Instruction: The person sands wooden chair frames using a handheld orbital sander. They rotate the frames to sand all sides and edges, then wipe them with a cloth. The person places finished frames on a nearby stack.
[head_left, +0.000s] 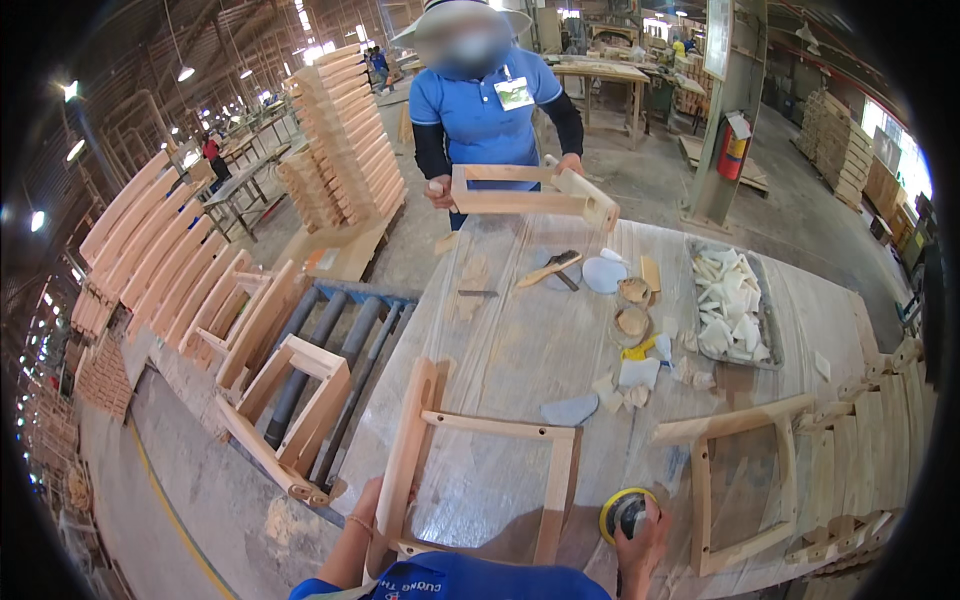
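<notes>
A pale wooden frame (400, 465) is lying flat on the table directly before me, its thick rail running along the left. My left hand (368, 503) is touching that rail's outer side; its fingers are mostly hiding, so I cannot tell whether they are grasping. My right hand (646, 540) is curling its fingers around a round black sander (628, 515) with a yellow rim, just beside the frame's right side. Further right, a second wooden frame (703, 500) is resting on the plastic-covered table (490, 345). Beyond, a tray (769, 310) is holding white scraps (735, 300). Across from me, a co-worker (480, 115) in blue is holding another wooden frame (520, 203). To the left, more frames are sitting by a roller conveyor (322, 328).
</notes>
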